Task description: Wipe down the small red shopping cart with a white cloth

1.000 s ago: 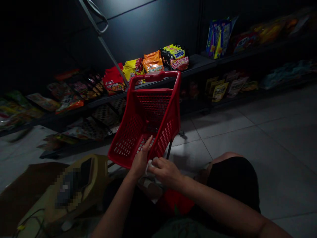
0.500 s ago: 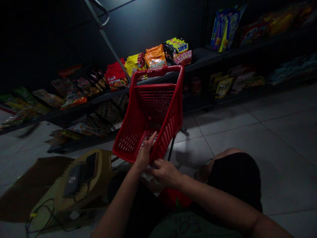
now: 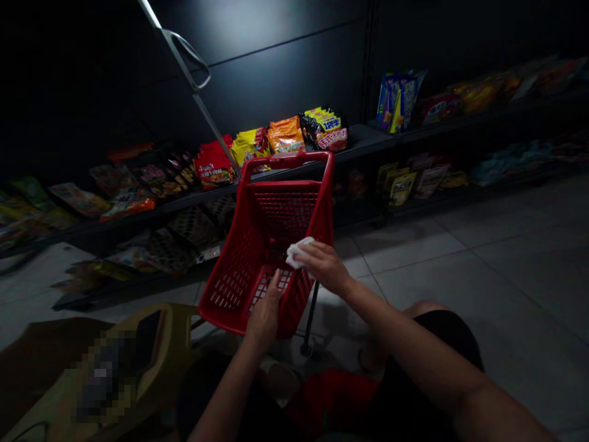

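Observation:
A red plastic shopping cart basket (image 3: 225,285) with slotted sides stands right in front of me. My left hand (image 3: 265,316) is at its near side, fingers stretched out and pointing into the basket; whether the palm touches the rim is hard to see. My right hand (image 3: 326,264) is closed on a crumpled white cloth (image 3: 300,253). It holds the cloth at the right side wall, close to the upper edge. The cart's handle (image 3: 289,161) rises at the far end.
Behind the cart runs a dark shelf (image 3: 370,140) with packaged food, including orange packets (image 3: 285,134) and red packets (image 3: 214,162). A slanting metal pole (image 3: 209,116) crosses the view. A yellowish stool-like object (image 3: 177,331) with a blurred item stands at left. Tiled floor (image 3: 423,276) lies right.
My right hand has moved up and forward from below the near rim to the right wall, and the white cloth now shows plainly. My left hand stays near the front rim. The view has tilted up.

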A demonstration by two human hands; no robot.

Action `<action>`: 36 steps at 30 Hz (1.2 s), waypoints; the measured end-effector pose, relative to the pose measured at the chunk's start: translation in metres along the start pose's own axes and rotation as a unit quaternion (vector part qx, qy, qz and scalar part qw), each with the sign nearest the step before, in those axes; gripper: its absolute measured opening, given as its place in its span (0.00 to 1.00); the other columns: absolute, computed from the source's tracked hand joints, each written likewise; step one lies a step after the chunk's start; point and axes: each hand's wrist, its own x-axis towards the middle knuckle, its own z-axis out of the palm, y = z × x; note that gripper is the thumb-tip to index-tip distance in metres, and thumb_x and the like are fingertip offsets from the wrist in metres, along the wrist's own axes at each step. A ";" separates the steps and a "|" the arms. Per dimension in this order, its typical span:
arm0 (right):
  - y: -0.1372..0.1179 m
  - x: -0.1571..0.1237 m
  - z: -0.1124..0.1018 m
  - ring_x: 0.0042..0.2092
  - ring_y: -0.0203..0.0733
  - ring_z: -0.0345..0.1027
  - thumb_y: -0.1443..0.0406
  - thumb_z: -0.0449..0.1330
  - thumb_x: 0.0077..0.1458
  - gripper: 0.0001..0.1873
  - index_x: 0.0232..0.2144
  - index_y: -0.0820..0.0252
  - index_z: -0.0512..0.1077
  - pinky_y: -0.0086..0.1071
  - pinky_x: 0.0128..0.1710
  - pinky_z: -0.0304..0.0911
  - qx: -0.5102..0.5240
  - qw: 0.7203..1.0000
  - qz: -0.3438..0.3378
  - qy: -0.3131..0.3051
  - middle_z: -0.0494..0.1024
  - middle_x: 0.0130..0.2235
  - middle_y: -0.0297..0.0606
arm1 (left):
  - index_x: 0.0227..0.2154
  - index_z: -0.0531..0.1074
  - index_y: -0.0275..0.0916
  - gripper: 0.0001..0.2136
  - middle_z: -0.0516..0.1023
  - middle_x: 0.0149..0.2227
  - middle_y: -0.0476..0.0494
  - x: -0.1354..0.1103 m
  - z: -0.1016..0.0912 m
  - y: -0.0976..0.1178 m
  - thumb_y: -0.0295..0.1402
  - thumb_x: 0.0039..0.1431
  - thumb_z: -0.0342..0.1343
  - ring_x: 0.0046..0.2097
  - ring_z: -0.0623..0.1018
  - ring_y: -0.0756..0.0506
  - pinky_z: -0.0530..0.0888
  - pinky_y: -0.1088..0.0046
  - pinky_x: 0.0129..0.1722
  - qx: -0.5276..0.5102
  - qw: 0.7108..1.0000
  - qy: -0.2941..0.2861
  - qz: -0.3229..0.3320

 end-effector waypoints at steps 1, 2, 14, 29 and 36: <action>0.017 0.013 -0.004 0.61 0.45 0.62 0.69 0.54 0.65 0.19 0.54 0.50 0.74 0.43 0.61 0.59 -0.016 0.999 0.035 0.007 0.73 0.60 0.36 | 0.68 0.55 0.40 0.32 0.77 0.57 0.38 0.000 -0.002 0.002 0.52 0.70 0.32 0.59 0.76 0.41 0.72 0.62 0.57 0.033 0.999 -0.005 -0.002; 0.029 0.024 -0.007 0.61 0.45 0.62 0.70 0.53 0.65 0.19 0.54 0.50 0.75 0.44 0.62 0.59 -0.030 0.997 0.068 0.010 0.72 0.61 0.36 | 0.67 0.58 0.41 0.30 0.77 0.57 0.38 0.000 -0.003 0.004 0.50 0.70 0.35 0.59 0.76 0.40 0.72 0.62 0.56 0.061 0.998 -0.011 -0.002; 0.039 0.053 -0.026 0.63 0.45 0.60 0.67 0.58 0.63 0.19 0.54 0.44 0.72 0.47 0.67 0.48 -0.057 0.994 -0.053 -0.077 0.77 0.55 0.33 | 0.61 0.68 0.43 0.24 0.83 0.49 0.41 -0.005 -0.009 0.007 0.45 0.68 0.44 0.45 0.83 0.43 0.77 0.70 0.44 0.157 0.987 -0.023 0.017; 0.056 0.043 -0.002 0.73 0.43 0.41 0.74 0.49 0.63 0.27 0.60 0.49 0.69 0.51 0.70 0.48 0.002 0.994 0.085 0.073 0.61 0.68 0.33 | 0.59 0.71 0.49 0.20 0.79 0.53 0.47 -0.012 -0.023 -0.021 0.42 0.66 0.49 0.53 0.80 0.42 0.79 0.68 0.50 0.117 0.989 -0.005 0.090; 0.104 0.008 0.030 0.73 0.42 0.39 0.68 0.44 0.67 0.28 0.66 0.50 0.59 0.50 0.70 0.45 0.111 0.959 0.189 0.178 0.50 0.72 0.37 | 0.56 0.74 0.49 0.19 0.79 0.53 0.49 -0.012 -0.028 -0.030 0.43 0.64 0.52 0.53 0.80 0.43 0.78 0.70 0.50 0.115 0.987 -0.005 0.109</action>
